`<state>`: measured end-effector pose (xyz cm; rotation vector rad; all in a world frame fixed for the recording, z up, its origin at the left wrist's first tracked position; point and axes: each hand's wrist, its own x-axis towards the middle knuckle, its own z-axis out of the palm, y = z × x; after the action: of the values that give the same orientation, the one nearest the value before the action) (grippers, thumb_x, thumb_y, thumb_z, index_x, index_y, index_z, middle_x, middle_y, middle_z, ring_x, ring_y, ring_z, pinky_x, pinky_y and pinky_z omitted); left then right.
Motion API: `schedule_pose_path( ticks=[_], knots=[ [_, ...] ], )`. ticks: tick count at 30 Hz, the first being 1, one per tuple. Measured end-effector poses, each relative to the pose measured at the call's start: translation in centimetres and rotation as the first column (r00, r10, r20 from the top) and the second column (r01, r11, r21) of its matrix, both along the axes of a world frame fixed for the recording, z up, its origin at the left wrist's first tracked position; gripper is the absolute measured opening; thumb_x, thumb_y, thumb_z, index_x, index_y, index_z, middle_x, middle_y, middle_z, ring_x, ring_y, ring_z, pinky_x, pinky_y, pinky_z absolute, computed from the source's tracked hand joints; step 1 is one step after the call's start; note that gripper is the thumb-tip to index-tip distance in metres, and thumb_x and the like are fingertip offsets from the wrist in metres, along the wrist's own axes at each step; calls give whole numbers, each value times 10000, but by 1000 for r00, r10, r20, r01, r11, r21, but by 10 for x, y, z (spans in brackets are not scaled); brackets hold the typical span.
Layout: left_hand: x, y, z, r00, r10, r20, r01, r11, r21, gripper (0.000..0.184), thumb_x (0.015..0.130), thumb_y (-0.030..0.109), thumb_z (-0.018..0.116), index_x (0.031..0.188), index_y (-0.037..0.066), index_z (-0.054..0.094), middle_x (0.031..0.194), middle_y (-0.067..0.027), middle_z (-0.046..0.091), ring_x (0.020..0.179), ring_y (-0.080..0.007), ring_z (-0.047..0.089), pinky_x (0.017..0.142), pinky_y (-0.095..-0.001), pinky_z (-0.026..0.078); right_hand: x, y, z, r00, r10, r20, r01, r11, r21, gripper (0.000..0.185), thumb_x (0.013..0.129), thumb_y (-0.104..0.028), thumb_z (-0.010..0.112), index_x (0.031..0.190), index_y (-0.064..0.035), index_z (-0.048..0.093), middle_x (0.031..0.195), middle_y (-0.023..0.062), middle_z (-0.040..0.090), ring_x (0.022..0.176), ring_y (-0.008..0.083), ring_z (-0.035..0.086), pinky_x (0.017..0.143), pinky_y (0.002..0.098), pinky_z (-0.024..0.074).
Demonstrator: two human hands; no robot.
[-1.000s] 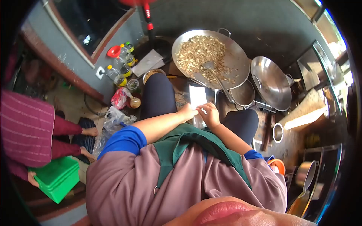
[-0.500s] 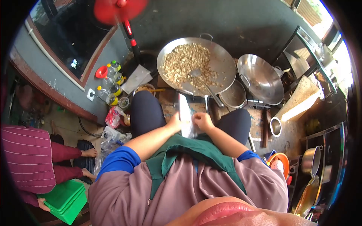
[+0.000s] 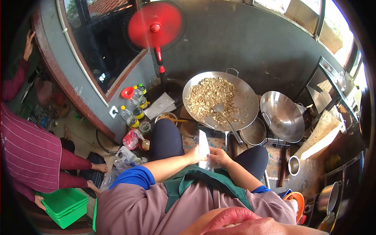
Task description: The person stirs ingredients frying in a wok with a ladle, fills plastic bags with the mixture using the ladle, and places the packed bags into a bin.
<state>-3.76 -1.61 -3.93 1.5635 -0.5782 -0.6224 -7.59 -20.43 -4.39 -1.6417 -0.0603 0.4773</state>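
Observation:
In the head view I hold a flat white packet (image 3: 203,144) upright over my lap, with what looks like clear plastic at its lower end. My left hand (image 3: 192,155) is closed on its left side. The fingers of my right hand (image 3: 220,156) are closed at its right edge, partly hidden behind it. Beyond my knees sits a wide wok (image 3: 250,102) filled on its left side with chopped brownish pieces (image 3: 209,96). A long-handled metal turner (image 3: 227,119) rests in the wok, its handle toward me.
An empty wok (image 3: 282,117) and a pot (image 3: 253,132) stand to the right. A red fan (image 3: 155,27) spins behind bottles (image 3: 129,116) and a red funnel (image 3: 127,93). At left a person in maroon (image 3: 31,150) touches stacked green crates (image 3: 64,205). Plastic bags (image 3: 124,156) lie nearby.
The view has tilted up and turned left, so the woks appear lower and further right. Both hands stay at the packet. The person at left now has one arm raised against the door frame.

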Motion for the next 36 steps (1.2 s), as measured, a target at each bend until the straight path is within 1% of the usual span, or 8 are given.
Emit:
schedule_pose_path(
  ticks=[8,18,24,25,27,28,31,36],
  knots=[
    [-9,2,7,979,110,171,-126,989,82,592,618,131,762,1133,30,487,988,-100,611,931,-194,589,826,-332,481,-4,8,1,979,-195,59,192,980,54,388,815,-73,638,1194,-15,574,914,10,663,588,28,492,494,178,368],
    [-3,-1,-21,988,90,128,-104,989,103,640,585,123,758,1168,37,509,1059,-131,611,1001,-243,583,885,-348,457,3,-2,-21,948,-308,75,316,937,-148,194,810,-77,645,967,35,630,769,15,630,586,51,504,514,201,390],
    [-5,1,-10,891,451,-50,-415,855,312,952,584,128,775,1386,39,269,1222,-193,510,1115,-293,513,927,-352,429,-1,0,-35,973,-210,96,224,960,-171,205,834,-64,578,1010,26,631,773,14,616,601,44,488,508,205,375],
    [-7,1,-9,884,449,128,-464,820,336,1006,576,146,783,1406,68,220,1283,-207,426,1156,-333,459,950,-384,405,-3,2,-30,979,-190,74,202,955,-216,214,836,-61,567,1022,22,631,773,15,613,605,45,489,509,207,375],
    [-12,-1,-9,794,392,464,-570,744,348,1117,561,182,801,1446,124,122,1406,-234,256,1238,-413,350,995,-449,358,-8,3,-20,989,-135,53,145,938,-316,215,824,-29,531,1003,15,642,779,89,644,667,135,564,614,286,449],
    [-20,-4,12,832,239,501,-486,750,448,1094,522,284,821,1432,204,220,1463,-214,85,1317,-470,133,1046,-594,181,-7,4,-18,991,-118,68,134,925,-354,213,818,-31,523,987,9,645,761,108,643,663,156,573,618,304,454],
    [-33,-15,27,803,-129,582,-293,765,574,1009,498,383,828,1377,250,349,1469,-217,82,1344,-468,0,969,-728,95,-11,9,-13,984,-25,174,98,901,-423,163,804,-43,502,886,22,627,701,96,617,620,163,549,577,315,445],
    [-29,-17,9,771,-162,616,-242,820,518,838,477,406,826,1229,216,508,1478,-195,80,1357,-443,-49,938,-764,61,-26,7,16,940,90,330,103,847,-522,137,793,-55,486,828,25,591,636,69,565,568,150,534,538,307,437]
  ],
)
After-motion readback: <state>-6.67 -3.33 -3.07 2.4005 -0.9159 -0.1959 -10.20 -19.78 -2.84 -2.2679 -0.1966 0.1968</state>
